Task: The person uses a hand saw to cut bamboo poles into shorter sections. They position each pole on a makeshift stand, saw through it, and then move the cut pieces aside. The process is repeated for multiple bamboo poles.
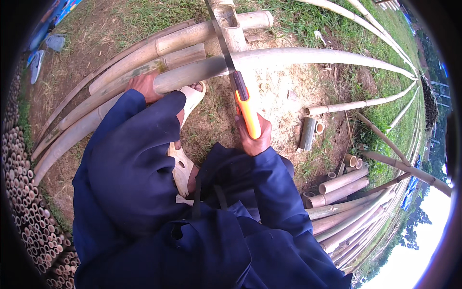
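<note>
My right hand is wrapped round the orange handle of a hand saw. The saw's long, dark blade stands across a pale bamboo pole, which runs from near my left knee toward the far right. Close to the pole's near cut end is my left hand, gripping it, its fingers partly hidden by the pole. Under the pole, where the blade crosses, lies a thick bamboo piece with a notch. A cream sandal on my foot sits just below the pole.
Several bamboo poles lie at the left. Short cut bamboo pieces rest on the sawdust-covered ground at right, with stacked bamboo lengths nearer me. A big pile of bamboo tubes fills the left edge. Another person's shoe shows at upper left.
</note>
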Motion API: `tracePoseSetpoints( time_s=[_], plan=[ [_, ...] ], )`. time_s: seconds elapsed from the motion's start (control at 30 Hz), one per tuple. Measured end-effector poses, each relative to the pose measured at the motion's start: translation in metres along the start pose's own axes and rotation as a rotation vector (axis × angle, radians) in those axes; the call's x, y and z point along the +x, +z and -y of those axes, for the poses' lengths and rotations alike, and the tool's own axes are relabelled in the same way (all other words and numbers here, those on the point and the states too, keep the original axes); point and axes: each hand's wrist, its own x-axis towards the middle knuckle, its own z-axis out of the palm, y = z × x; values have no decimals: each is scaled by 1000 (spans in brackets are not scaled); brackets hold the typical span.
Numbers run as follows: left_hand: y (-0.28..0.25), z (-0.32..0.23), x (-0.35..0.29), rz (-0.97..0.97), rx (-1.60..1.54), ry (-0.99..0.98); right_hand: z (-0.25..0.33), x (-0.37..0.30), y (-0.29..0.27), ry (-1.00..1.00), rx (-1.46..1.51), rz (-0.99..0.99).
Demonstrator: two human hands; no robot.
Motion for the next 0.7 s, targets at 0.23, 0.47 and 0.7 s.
tracePoseSetpoints(
  time_s=[0.23, 0.47, 0.7],
  plan=[
    [12, -2, -2, -5, 15, -11, 4, -4, 4, -3, 15, -16],
    [14, 2, 1, -3, 0, 8, 9, -38, -9, 129, -22, 46],
    [13, 5, -7, -29, 13, -32, 41, -155, -69, 170, -104, 50]
  ],
)
